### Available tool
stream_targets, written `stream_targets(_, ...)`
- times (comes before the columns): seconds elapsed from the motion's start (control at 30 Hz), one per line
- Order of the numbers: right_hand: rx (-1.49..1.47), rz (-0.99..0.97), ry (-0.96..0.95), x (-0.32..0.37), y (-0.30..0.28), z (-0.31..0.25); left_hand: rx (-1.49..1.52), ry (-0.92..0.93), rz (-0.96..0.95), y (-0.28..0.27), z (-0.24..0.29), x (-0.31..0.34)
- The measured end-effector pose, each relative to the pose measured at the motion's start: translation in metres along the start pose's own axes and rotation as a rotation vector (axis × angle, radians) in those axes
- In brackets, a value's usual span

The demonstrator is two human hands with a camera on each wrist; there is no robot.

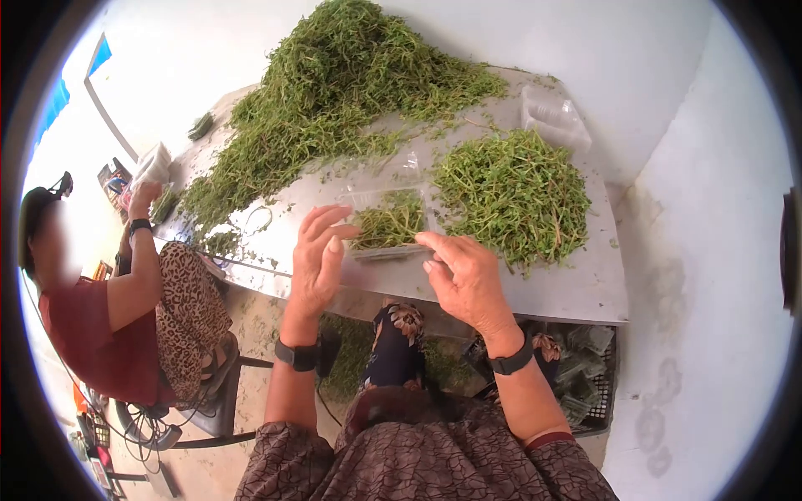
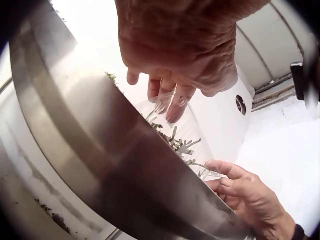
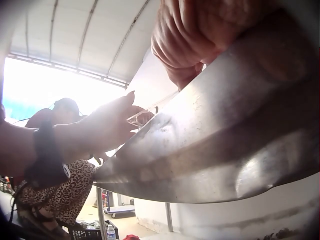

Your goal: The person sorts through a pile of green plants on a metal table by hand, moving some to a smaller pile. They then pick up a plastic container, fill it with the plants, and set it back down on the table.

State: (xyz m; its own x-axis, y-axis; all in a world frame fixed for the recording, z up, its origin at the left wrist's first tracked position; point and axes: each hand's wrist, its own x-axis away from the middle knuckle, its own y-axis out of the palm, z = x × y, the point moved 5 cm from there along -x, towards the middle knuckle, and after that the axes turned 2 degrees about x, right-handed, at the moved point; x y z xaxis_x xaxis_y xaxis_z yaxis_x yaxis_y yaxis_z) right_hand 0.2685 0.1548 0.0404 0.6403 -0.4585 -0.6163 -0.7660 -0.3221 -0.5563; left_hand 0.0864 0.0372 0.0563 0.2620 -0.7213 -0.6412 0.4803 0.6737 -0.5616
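**While herbs fill the tray, two hands flank it**

Since the clear tray [image 1: 386, 250] lies with its long axis running left to right along the near edge of the desk [image 1: 576, 284], each end points at one hand. Cut green herbs [image 1: 391, 224] fill it. At its near right corner the right hand [image 1: 464, 275] has fingertips on the rim, so this hand is the nearer. Whether that grip pinches the plastic or only touches it I cannot tell. At the left end the left hand [image 1: 317, 259] stands raised, its grip wide, fingers loose and nearly straight, just over the rim and holding nothing. Beyond the tray to the right lies a small herb pile [image 1: 514, 192]. Farther back are a large heap [image 1: 334, 92] and empty clear boxes [image 1: 553, 117]. Another person [image 1: 109, 317] sits at the desk's left end.
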Motion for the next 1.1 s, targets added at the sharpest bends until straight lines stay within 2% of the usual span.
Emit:
stream_targets(0.13,-0.032,0.053,-0.004,0.0,-0.003,-0.002,0.148,-0.113,0.12,0.009,-0.012,0.012)
stream_targets(0.2,-0.058,0.06,-0.043,0.0,-0.003,-0.003,0.196,-0.115,0.108,0.013,-0.015,0.016)
stream_targets(0.27,-0.04,0.079,-0.059,0.0,-0.003,-0.004,0.048,-0.065,0.171,0.014,-0.014,0.017)
stream_targets(0.3,-0.051,0.089,-0.05,0.001,-0.003,-0.003,0.098,-0.113,0.139,0.015,-0.015,0.016)
stream_targets(0.47,-0.062,0.113,-0.035,0.003,-0.003,-0.003,0.082,-0.089,0.126,0.014,-0.017,0.018)
stream_targets(0.67,-0.074,0.214,-0.045,0.007,-0.002,0.0,0.126,-0.09,0.186,0.016,-0.023,0.017)
stream_targets(0.83,-0.081,0.199,-0.012,0.008,0.0,0.002,0.037,-0.097,0.175,0.021,-0.029,0.019)
stream_targets(1.1,-0.103,0.203,0.022,0.009,0.001,0.004,0.057,-0.093,0.193,0.021,-0.028,0.017)
